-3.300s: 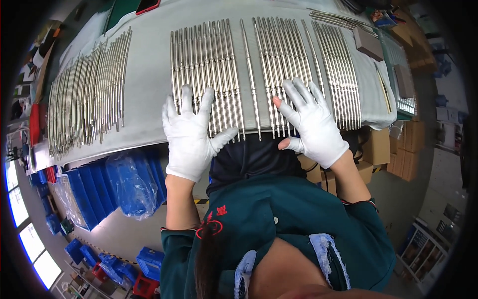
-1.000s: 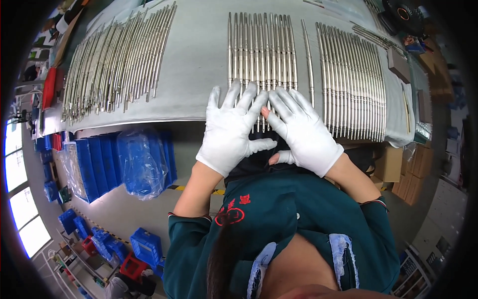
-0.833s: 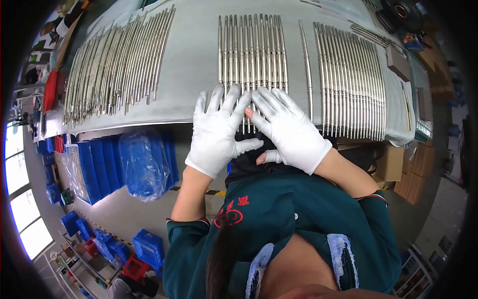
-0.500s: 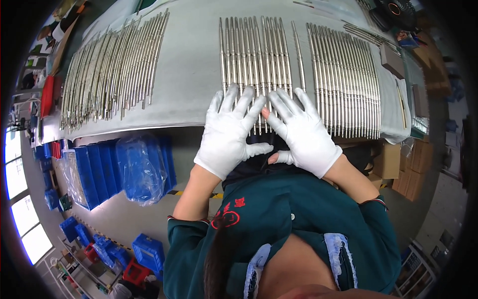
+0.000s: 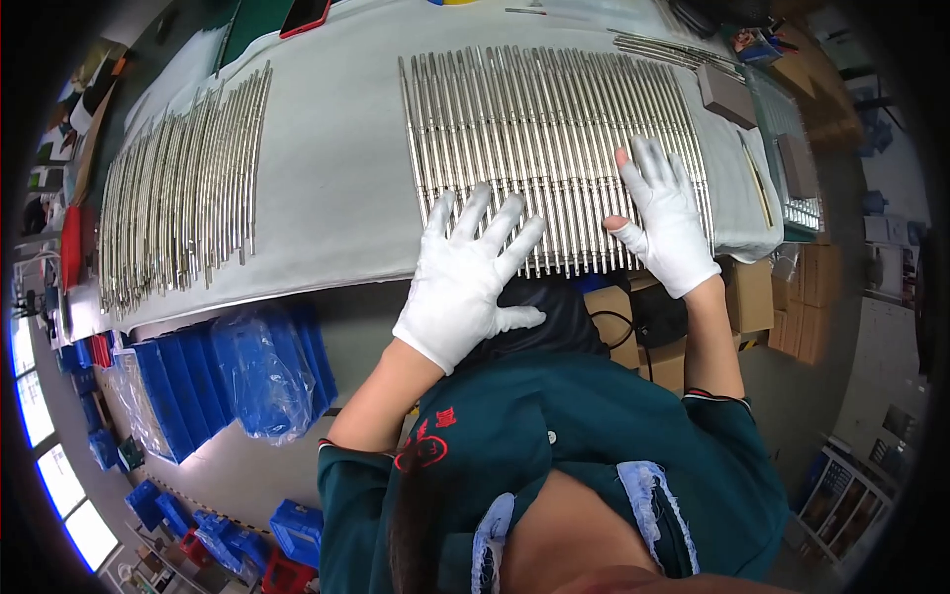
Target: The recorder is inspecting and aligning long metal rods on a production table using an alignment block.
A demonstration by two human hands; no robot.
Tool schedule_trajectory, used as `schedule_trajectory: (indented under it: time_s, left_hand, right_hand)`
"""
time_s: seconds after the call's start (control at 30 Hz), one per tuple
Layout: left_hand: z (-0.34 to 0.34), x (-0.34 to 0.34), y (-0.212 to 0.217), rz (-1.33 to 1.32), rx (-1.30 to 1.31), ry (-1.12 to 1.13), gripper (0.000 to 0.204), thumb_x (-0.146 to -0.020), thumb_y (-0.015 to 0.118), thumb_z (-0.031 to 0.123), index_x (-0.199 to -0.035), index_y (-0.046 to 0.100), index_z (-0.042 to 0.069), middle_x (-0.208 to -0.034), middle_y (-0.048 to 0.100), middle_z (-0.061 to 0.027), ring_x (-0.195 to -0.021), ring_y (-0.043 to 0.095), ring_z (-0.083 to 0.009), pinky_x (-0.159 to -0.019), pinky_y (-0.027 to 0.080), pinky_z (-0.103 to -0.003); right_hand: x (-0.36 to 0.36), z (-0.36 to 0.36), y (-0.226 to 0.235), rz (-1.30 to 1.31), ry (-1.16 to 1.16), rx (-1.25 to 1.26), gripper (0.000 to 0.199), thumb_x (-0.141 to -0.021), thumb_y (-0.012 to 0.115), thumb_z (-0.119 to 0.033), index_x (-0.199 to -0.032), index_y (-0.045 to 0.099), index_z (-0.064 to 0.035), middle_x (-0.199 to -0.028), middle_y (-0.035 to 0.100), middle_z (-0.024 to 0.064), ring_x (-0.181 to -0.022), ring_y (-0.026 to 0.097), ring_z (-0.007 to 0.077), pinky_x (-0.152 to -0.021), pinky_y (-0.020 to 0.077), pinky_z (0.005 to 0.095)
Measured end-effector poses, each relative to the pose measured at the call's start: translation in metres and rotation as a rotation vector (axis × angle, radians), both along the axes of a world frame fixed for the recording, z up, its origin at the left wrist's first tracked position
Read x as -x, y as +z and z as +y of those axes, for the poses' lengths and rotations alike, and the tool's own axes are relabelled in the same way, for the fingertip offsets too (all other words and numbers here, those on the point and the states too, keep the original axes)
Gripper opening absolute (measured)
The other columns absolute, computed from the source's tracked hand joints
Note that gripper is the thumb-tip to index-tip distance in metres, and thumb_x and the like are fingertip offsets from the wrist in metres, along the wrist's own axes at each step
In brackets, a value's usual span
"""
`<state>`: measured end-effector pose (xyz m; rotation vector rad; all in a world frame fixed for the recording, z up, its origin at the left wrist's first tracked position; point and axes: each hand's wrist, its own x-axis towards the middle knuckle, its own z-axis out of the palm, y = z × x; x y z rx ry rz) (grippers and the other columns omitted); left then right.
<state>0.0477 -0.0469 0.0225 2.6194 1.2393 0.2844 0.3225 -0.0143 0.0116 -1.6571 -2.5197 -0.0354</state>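
Two gloved hands lie flat on a row of metal rods on the worktop.

The left hand (image 5: 465,282) rests with fingers spread and released on the near ends of the rods (image 5: 539,129), at the near edge of the worktop (image 5: 336,188); the right hand (image 5: 665,220) lies flat too, fingers straight, on the right part of the same row, grasping nothing; a second group of rods (image 5: 183,188) lies well apart on the left; blue bins (image 5: 188,381) stand below the worktop.
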Motion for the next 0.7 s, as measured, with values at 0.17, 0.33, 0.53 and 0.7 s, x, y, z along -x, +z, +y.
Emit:
schedule_trajectory:
  time_s: [0.17,0.33,0.53,0.7]
  left_hand:
    - [-0.001,0.003,0.0,-0.005,-0.018,0.005,0.094,-0.062,0.075,0.057,-0.141,0.042,0.018,-0.139,0.045,-0.0136,-0.131,0.037,-0.0396,-0.109,0.022,-0.058]
    - [-0.006,0.02,0.002,0.024,-0.015,0.056,0.09,-0.063,0.074,0.056,-0.14,0.045,0.019,-0.14,0.043,-0.018,-0.131,0.035,-0.0433,-0.109,0.021,-0.059]
    - [-0.014,0.044,0.002,0.12,-0.018,0.213,0.09,-0.064,0.074,0.054,-0.141,0.044,0.018,-0.142,0.04,-0.0238,-0.131,0.033,-0.0489,-0.111,0.021,-0.057]
    - [-0.019,0.061,0.003,0.166,-0.008,0.32,0.092,-0.065,0.074,0.054,-0.142,0.042,0.017,-0.142,0.038,-0.0254,-0.131,0.033,-0.0495,-0.111,0.02,-0.057]
  right_hand:
    - [0.021,0.001,0.001,0.052,0.087,0.033,0.067,-0.091,0.046,-0.051,-0.141,0.042,-0.0077,-0.15,0.034,0.0177,-0.14,0.028,0.0347,-0.116,0.0162,0.0475]
    - [0.041,0.002,0.008,0.055,0.183,0.036,0.063,-0.09,0.052,-0.045,-0.138,0.045,-0.0046,-0.145,0.041,0.0164,-0.138,0.033,0.0323,-0.116,0.019,0.0471]
    - [0.079,0.003,0.005,0.123,0.279,0.069,0.069,-0.089,0.049,-0.051,-0.139,0.043,-0.0042,-0.145,0.041,0.0182,-0.138,0.032,0.0336,-0.116,0.0193,0.0473]
    - [0.074,-0.005,0.016,0.153,0.412,0.148,0.088,-0.085,0.036,-0.072,-0.145,0.035,-0.007,-0.15,0.03,0.0217,-0.141,0.026,0.0367,-0.117,0.0137,0.0489]
